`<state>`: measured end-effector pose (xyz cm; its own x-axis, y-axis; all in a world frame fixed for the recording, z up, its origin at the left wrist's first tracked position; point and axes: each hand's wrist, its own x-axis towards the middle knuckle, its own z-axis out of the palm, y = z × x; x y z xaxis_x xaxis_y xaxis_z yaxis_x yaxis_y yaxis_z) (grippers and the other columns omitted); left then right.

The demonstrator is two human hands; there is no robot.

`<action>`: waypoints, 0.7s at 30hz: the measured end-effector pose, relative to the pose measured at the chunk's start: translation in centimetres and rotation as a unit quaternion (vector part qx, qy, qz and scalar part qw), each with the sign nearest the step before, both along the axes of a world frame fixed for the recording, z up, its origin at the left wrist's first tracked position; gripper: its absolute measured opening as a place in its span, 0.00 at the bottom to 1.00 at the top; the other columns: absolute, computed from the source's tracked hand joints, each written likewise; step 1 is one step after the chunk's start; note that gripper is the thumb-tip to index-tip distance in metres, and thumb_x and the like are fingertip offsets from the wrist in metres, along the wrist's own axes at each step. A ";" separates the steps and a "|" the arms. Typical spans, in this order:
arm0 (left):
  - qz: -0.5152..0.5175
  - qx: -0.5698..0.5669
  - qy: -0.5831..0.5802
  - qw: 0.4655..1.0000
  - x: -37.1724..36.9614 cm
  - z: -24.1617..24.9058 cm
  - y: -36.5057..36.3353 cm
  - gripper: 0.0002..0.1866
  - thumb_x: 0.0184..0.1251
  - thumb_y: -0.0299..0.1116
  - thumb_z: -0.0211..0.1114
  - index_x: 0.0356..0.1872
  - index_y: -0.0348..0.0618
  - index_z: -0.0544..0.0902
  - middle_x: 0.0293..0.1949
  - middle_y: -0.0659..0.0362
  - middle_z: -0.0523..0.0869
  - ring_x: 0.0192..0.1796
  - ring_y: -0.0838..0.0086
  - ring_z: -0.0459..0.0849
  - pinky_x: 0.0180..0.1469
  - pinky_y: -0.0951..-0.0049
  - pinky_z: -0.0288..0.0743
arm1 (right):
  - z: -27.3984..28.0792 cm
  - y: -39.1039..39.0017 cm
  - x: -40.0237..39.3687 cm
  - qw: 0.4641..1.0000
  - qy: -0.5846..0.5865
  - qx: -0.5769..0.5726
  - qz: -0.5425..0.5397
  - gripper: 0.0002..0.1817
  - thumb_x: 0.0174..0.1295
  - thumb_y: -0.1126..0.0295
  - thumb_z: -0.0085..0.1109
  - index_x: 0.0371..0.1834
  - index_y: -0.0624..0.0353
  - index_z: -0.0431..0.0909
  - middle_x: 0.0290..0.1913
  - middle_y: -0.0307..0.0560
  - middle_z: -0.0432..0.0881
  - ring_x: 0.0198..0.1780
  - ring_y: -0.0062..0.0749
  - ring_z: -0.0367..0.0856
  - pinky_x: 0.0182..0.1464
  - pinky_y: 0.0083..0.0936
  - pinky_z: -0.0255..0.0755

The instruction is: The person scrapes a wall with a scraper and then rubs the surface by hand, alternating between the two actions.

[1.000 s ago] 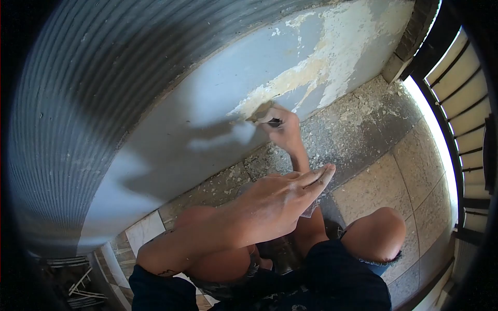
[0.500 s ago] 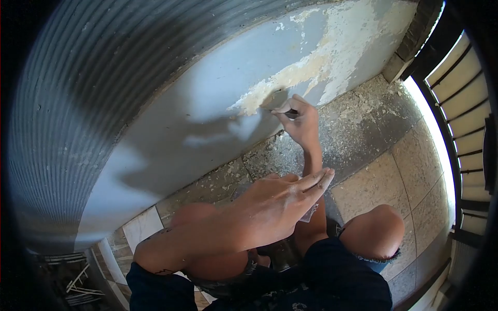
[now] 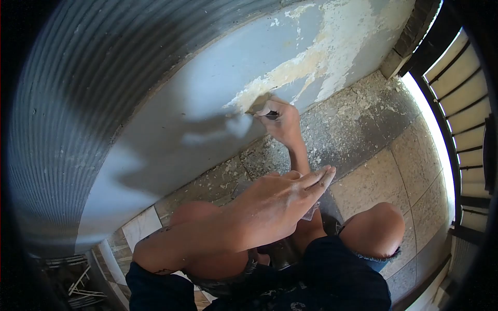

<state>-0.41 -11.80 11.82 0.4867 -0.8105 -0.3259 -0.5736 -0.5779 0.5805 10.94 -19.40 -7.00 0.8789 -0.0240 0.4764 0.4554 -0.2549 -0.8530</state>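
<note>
My right hand (image 3: 281, 122) pinches a thin, flat blade (image 3: 252, 111) against the wall, at the lower left end of a peeled patch (image 3: 295, 72). The blade is small and partly in shadow, so its full shape does not show. Around the patch the wall (image 3: 207, 96) has smooth grey-blue paint. Nearer to me, my left hand (image 3: 285, 202) is dusty and seen from the back, its front fingers pressed together and pointing right. Beneath it shows the edge of a clear plastic piece (image 3: 312, 212), mostly hidden by the hand, which seems to grip it.
Paint flakes (image 3: 358, 111) litter the dark floor strip along the wall's foot. Beige tiles (image 3: 381, 179) lie to the right, before a barred gate (image 3: 461, 114). Corrugated sheeting (image 3: 78, 124) covers the wall's upper part. My knees (image 3: 376, 230) are bent beneath my arms.
My right hand has moved left along the wall with the blade, away from the bare patch's middle. My left hand has hardly moved.
</note>
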 end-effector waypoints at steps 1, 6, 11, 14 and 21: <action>-0.003 0.009 -0.005 1.000 0.1 0.1 0.0 0.38 0.59 0.19 0.56 0.73 0.33 0.55 0.67 0.46 0.69 0.60 0.57 0.76 0.60 0.62 0.73 | 0.1 -0.2 -0.1 1.000 0.005 -0.001 -0.003 0.07 0.46 0.80 0.70 0.28 0.61 0.81 0.29 0.44 0.80 0.30 0.24 0.80 0.33 0.22 0.72; -0.003 0.017 -0.021 1.000 -0.1 0.0 0.4 0.37 0.60 0.20 0.56 0.72 0.33 0.55 0.67 0.46 0.69 0.58 0.57 0.76 0.57 0.62 0.73 | 0.3 -1.0 0.0 0.998 0.019 0.056 0.019 0.06 0.48 0.80 0.68 0.28 0.61 0.81 0.29 0.43 0.80 0.29 0.23 0.78 0.32 0.21 0.71; 0.001 0.018 -0.013 1.000 0.1 -0.1 0.4 0.36 0.61 0.20 0.56 0.72 0.33 0.56 0.68 0.47 0.68 0.58 0.58 0.76 0.58 0.61 0.73 | -0.4 -0.3 -0.2 0.999 0.029 0.026 0.020 0.05 0.45 0.76 0.66 0.26 0.54 0.81 0.32 0.46 0.81 0.35 0.45 0.81 0.37 0.32 0.74; -0.008 0.017 -0.023 1.000 -0.3 0.1 0.8 0.36 0.61 0.20 0.56 0.72 0.32 0.56 0.68 0.47 0.68 0.58 0.59 0.77 0.58 0.61 0.74 | 0.2 -2.1 -0.4 0.994 0.069 0.087 0.013 0.06 0.47 0.81 0.68 0.27 0.62 0.80 0.29 0.43 0.80 0.30 0.24 0.79 0.33 0.22 0.72; -0.014 0.006 -0.029 0.999 -0.4 0.1 0.7 0.37 0.59 0.19 0.57 0.72 0.32 0.56 0.68 0.47 0.68 0.59 0.59 0.76 0.59 0.63 0.74 | -0.2 0.1 -0.5 0.998 0.001 0.052 0.032 0.06 0.47 0.82 0.67 0.24 0.62 0.78 0.28 0.41 0.81 0.28 0.22 0.79 0.31 0.22 0.72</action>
